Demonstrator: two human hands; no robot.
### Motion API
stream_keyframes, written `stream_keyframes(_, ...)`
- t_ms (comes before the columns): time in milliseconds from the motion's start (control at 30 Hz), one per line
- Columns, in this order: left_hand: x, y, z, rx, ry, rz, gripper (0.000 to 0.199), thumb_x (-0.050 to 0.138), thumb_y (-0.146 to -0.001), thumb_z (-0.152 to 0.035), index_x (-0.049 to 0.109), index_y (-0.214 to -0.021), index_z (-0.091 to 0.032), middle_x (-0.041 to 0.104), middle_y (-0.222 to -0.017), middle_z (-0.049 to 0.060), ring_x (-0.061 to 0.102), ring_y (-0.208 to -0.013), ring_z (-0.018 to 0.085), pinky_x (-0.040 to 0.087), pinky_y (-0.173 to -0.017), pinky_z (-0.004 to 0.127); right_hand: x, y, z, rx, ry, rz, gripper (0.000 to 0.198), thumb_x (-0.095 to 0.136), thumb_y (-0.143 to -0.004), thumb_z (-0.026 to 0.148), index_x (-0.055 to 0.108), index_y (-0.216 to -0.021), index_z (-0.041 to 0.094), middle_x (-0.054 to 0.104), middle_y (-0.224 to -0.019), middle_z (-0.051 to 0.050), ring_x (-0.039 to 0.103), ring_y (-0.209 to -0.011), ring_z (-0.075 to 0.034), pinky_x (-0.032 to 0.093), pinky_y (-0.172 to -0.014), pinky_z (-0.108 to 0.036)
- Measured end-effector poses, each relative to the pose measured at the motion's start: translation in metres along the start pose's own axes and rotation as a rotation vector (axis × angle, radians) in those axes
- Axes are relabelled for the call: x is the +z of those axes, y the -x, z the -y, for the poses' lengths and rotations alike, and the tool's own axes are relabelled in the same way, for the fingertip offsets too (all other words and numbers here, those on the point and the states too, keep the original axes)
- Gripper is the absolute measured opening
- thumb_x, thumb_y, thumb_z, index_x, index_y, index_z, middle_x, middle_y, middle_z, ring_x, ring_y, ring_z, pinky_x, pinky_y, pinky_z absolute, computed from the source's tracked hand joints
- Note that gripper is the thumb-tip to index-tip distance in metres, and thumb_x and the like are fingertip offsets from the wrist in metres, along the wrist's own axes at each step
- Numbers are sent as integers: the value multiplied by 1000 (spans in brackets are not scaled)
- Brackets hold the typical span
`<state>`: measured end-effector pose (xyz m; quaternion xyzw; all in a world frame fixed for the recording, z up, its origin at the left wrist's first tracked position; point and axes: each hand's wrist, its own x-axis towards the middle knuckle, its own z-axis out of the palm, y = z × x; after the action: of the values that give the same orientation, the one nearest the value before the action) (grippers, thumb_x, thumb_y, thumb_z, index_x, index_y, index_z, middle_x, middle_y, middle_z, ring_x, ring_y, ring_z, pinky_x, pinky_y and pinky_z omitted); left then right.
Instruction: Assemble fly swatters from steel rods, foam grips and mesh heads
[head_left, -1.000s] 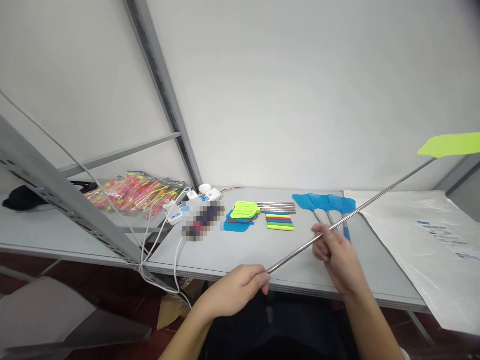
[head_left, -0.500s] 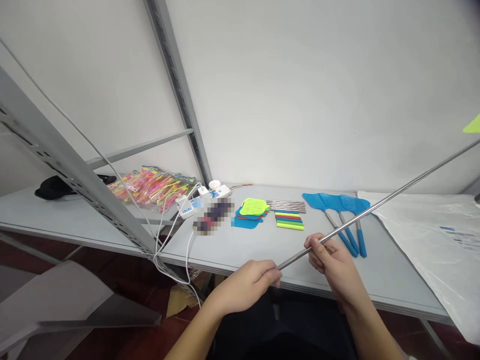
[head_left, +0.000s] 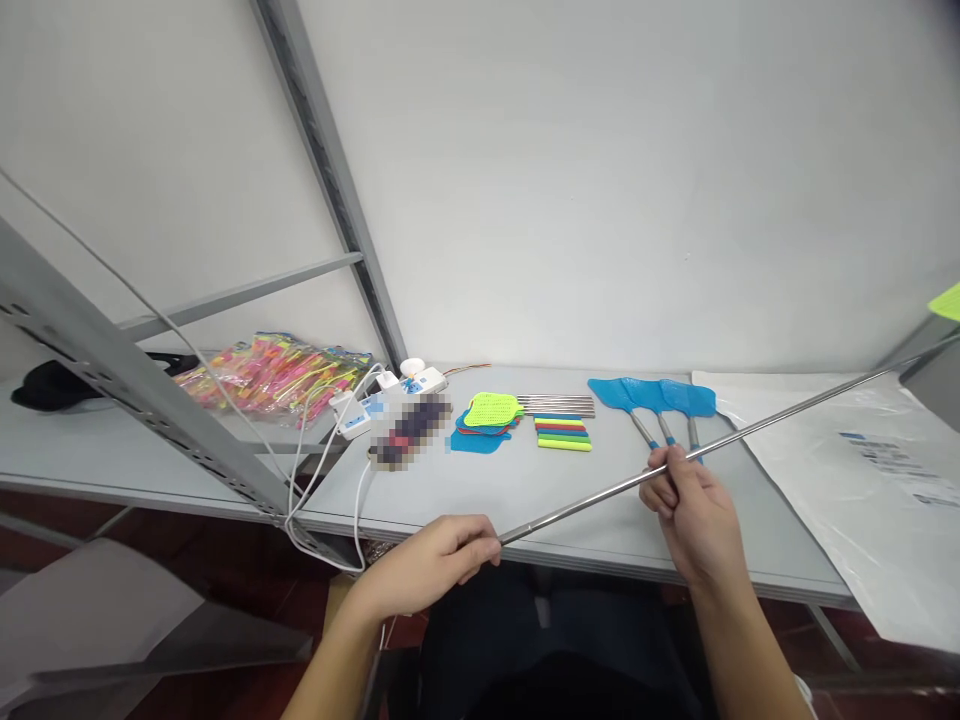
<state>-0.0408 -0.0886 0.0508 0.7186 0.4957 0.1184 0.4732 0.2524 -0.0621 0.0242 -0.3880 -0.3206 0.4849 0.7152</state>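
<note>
A long telescopic metal rod (head_left: 600, 495) slants up to the right above the table; the yellow-green piece (head_left: 946, 302) at its far end is cut off by the view's edge, and together they look like an extended fly swatter. My left hand (head_left: 442, 560) is closed around the rod's lower end. Further along, my right hand (head_left: 694, 500) pinches the shaft between thumb and fingers. Behind the right hand lie several blue fly swatters (head_left: 660, 397) with short metal shafts; their handles are partly hidden by it.
Flat swatter heads (head_left: 491, 409), metal rods (head_left: 559, 404) and coloured handle tubes (head_left: 562, 433) lie mid-table. Left are power strips (head_left: 356, 415) with white cables, a shelf post (head_left: 330, 170) and bagged pink and yellow items (head_left: 277, 375). A white plastic bag (head_left: 862, 470) lies right.
My hands are further apart on the rod, the right one having shifted outward along it. The rod lies at a flatter slant. The whole view has shifted slightly.
</note>
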Motion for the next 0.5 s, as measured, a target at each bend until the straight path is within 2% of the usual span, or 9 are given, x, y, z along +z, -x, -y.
stream_keyframes(100, -6, 2, 10, -4, 17, -11, 36, 43, -93, -46, 63, -83, -18, 51, -71, -3, 46, -68, 12, 35, -61, 20, -4, -7, 7, -71, -50, -87, 30, 62, -86, 41, 63, -73, 15, 45, -64, 2, 37, -52, -6, 35, -46, -18)
stream_keyframes(200, -7, -2, 18, 17, 65, -8, 36, 44, -93, -47, 63, -84, -18, 52, -72, -2, 44, -67, 12, 35, -59, 20, -4, -14, 17, -29, -189, -68, 33, 52, -90, 45, 61, -75, 17, 51, -72, -1, 51, -65, -12, 47, -59, -25)
stream_keyframes(267, -4, -7, 21, 18, 118, -29, 36, 47, -91, -49, 63, -86, -17, 53, -74, -2, 42, -64, 11, 33, -56, 20, 1, -16, 22, 22, -332, -52, 36, 45, -93, 44, 55, -71, 19, 46, -64, 2, 50, -62, -12, 49, -62, -28)
stream_keyframes(333, 1, -13, 23, 4, 188, -51, 37, 49, -90, -51, 63, -87, -16, 53, -75, -1, 39, -60, 10, 30, -52, 20, 8, -15, 24, 6, -425, -89, 37, 40, -96, 41, 49, -67, 20, 38, -56, 5, 42, -52, -10, 47, -58, -26)
stream_keyframes(433, 4, -16, 26, -10, 292, -47, 39, 50, -89, -52, 62, -88, -15, 51, -76, -1, 35, -54, 7, 26, -48, 20, 19, -9, 23, -95, -424, -139, 39, 37, -98, 40, 45, -65, 20, 32, -49, 7, 35, -45, -9, 45, -54, -23)
stream_keyframes(500, 3, -15, 30, -6, 330, -57, 39, 51, -88, -52, 63, -90, -15, 49, -74, -2, 32, -51, 6, 23, -47, 20, 24, -6, 21, -141, -372, -110, 39, 37, -98, 41, 45, -65, 21, 36, -48, 7, 40, -46, -10, 47, -58, -26)
